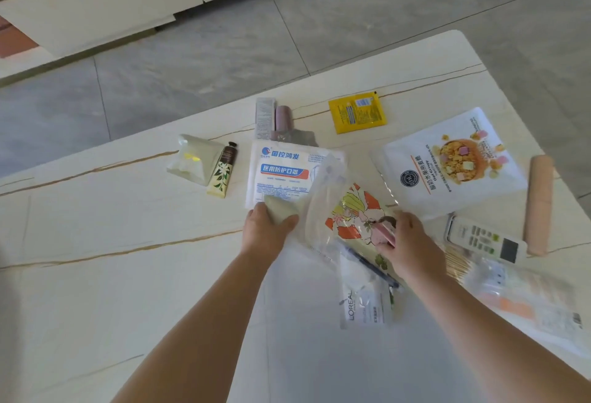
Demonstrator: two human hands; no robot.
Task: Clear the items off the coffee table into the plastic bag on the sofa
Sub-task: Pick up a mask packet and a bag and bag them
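Broadly, largest things first:

Room: grey tiled floor (224, 51) beyond the far edge; pale low cabinets (96, 9) along the wall. No sofa in view, so the bag's proper place cannot be seen.

Coffee table (112, 242): cream stone-look top with thin brown veins; items scattered over the middle and right, left part bare.

Plastic bag (323, 211): clear, lying on the table between the hands, printed cartoon sheet visible through it. Judged: brought to the items so they can be loaded where they lie.

Cereal pouch (454, 163): flat, white, just right of the bag, not yet bagged.

Mask packet (281, 175): flat, near edge under the left hand's item.

Remote (486, 239): beside the right wrist, a beige roll (540, 204) just past it.

Hand cream tube (224, 169): leans against a pale sachet (192, 159), well left.

Yellow sachet (358, 111): alone near the far edge.

Left hand (265, 230): closed around a small pale folded item (278, 211) at the bag's mouth, likely feeding it in.

Right hand (412, 242): fingers pinching a small pink object (385, 233) against the bag, probably steadying or inserting it.
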